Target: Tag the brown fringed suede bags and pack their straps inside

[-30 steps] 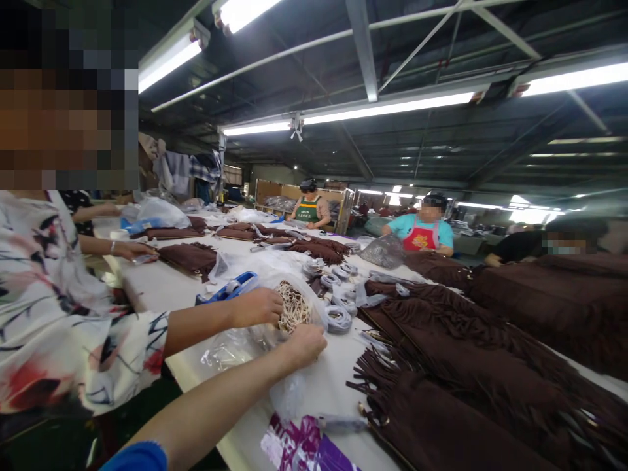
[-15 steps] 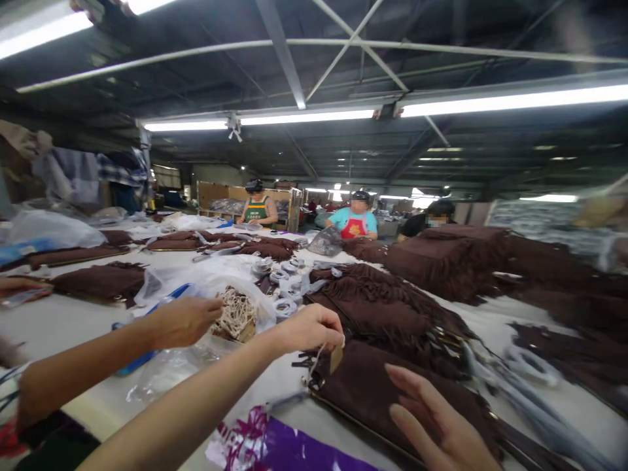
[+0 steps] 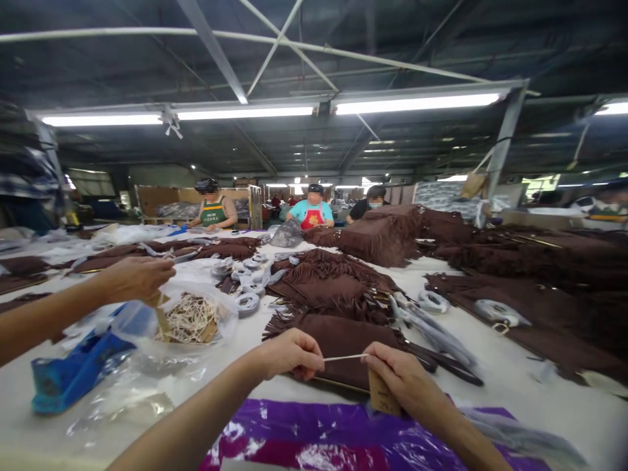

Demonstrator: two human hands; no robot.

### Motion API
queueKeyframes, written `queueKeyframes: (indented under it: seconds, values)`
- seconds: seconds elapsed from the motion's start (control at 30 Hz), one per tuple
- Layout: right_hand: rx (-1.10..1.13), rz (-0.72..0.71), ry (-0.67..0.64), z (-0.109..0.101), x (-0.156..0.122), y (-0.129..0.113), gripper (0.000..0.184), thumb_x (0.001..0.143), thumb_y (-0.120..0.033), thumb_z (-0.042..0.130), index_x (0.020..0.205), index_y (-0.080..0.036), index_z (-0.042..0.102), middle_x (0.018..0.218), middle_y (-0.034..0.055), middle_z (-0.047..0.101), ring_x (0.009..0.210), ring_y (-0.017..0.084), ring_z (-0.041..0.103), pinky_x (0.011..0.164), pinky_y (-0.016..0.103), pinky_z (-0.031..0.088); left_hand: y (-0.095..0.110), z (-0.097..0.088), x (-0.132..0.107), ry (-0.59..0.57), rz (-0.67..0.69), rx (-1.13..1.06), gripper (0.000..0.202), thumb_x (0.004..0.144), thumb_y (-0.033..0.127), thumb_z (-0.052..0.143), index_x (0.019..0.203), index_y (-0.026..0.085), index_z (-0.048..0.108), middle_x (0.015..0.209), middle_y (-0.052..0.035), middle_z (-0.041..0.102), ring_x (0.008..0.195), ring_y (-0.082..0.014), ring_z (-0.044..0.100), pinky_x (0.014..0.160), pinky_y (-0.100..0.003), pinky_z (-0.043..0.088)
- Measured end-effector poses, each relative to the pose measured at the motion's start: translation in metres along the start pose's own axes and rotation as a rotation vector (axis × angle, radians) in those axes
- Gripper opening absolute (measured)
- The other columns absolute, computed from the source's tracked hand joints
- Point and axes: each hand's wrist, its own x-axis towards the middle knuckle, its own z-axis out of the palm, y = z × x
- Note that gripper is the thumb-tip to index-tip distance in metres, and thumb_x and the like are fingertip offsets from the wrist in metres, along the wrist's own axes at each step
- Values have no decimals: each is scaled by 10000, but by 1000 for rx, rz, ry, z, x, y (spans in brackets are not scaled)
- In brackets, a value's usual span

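Note:
A thin white string [image 3: 344, 358] is pulled taut between my two hands. My left hand [image 3: 295, 354] pinches one end of it. My right hand [image 3: 405, 376] is closed on the other end, with a tan cardboard hang tag [image 3: 383, 394] hanging under its fingers. Just behind and below the string lies a brown fringed suede-like bag [image 3: 338, 333], its zip edge facing me. More brown fringed bags [image 3: 324, 288] are piled beyond it. Under my forearms, purple and magenta plastic packaging [image 3: 304, 425] covers the front of the table.
A co-worker's hand [image 3: 140, 278] reaches in from the left above a plastic bag of stringed tags [image 3: 191, 320]. Near it stands a blue tape dispenser [image 3: 73, 373]. Wrapped strap coils [image 3: 248, 303] lie mid-table. Several people work across the table.
My right hand, open before, has closed on the string and tag. My left hand has shifted from the bag's zip end. The view has turned right; the co-worker's hand now lifts a tag.

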Motion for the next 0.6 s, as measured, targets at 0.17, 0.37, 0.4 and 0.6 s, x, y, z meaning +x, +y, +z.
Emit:
queueKeyframes:
  seconds: [0.17, 0.37, 0.4, 0.6]
  values:
    - [-106, 54, -84, -9, -25, 11, 310, 922, -386, 372, 717, -234, 547, 655, -10, 615, 642, 185, 574, 611, 277, 376, -14, 5, 2, -6, -15, -12, 272, 627, 377, 657, 722, 124, 684, 562, 7, 630, 516, -102, 517, 532, -233, 348]
    - [-246, 80, -181, -6, -43, 23, 298, 900, -313, 388, 692, -238, 587, 681, 22, 654, 688, 216, 613, 646, 316, 410, -10, 15, 1, 29, 11, 57, 231, 617, 221, 556, 828, 144, 610, 632, -5, 673, 553, -132, 578, 548, -243, 405]
    - [-246, 79, -175, -5, -46, 23, 272, 877, -302, 408, 714, -239, 617, 718, 37, 674, 727, 234, 629, 675, 334, 434, -8, 17, -1, 42, 35, 93, 214, 626, 196, 532, 830, 153, 585, 621, 4, 665, 551, -132, 577, 544, -240, 405]
    - [421, 57, 118, 14, -49, -25, 523, 809, -384, 552, 1303, -212, 532, 1248, 122, 616, 1124, 262, 583, 966, 393, 451, 28, 48, -16, 44, 266, 348, 140, 727, 121, 447, 827, 188, 518, 642, 30, 635, 595, -122, 570, 561, -215, 399]
